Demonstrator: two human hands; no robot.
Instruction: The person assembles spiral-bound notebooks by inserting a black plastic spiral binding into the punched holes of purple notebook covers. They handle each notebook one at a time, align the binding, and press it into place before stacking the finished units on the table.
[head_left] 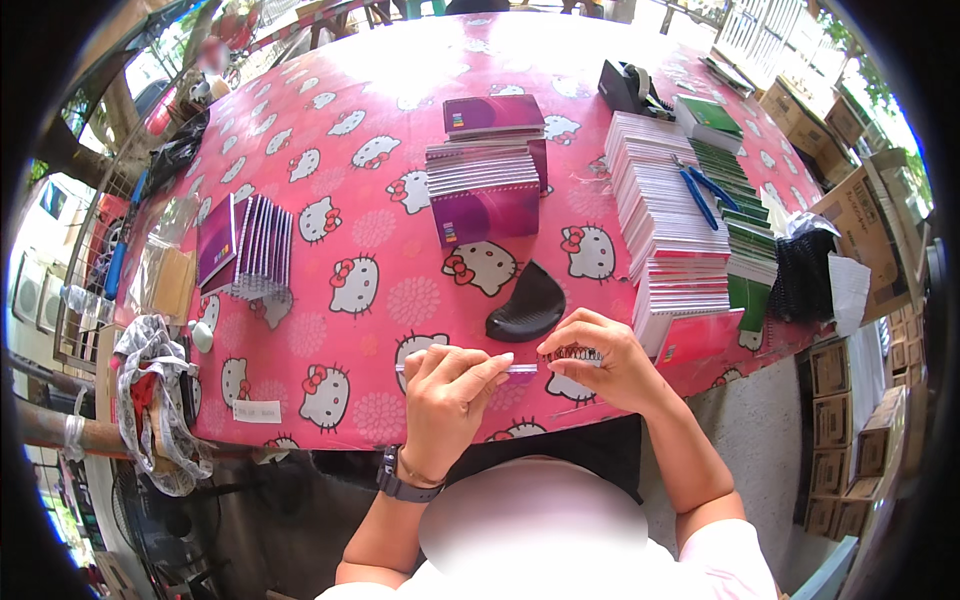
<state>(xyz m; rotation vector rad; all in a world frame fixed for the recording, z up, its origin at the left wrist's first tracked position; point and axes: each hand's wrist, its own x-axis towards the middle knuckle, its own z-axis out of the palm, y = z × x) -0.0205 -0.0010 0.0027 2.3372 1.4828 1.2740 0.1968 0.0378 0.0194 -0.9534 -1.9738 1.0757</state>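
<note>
My left hand [445, 390] is closed on a thin notebook [523, 371], seen nearly edge-on with white pages and a little purple showing. To its right, my right hand [612, 365] pinches a short dark binding coil [576, 353] between thumb and fingers. A small gap separates the coil from the end of the notebook. Just beyond both hands, a black curved, shell-shaped object [528, 303] rests on the tablecloth. Farther off stands a stack of purple notebooks [487, 205], with coils along their edges.
More purple notebooks [245, 245] stand at the left. On the right are long rows of notebooks [665, 200] with blue-handled pliers [705, 192] on top, and a black tape dispenser [632, 88] behind. A patterned cloth [150, 400] hangs at the left edge; cardboard boxes [865, 230] stand at right.
</note>
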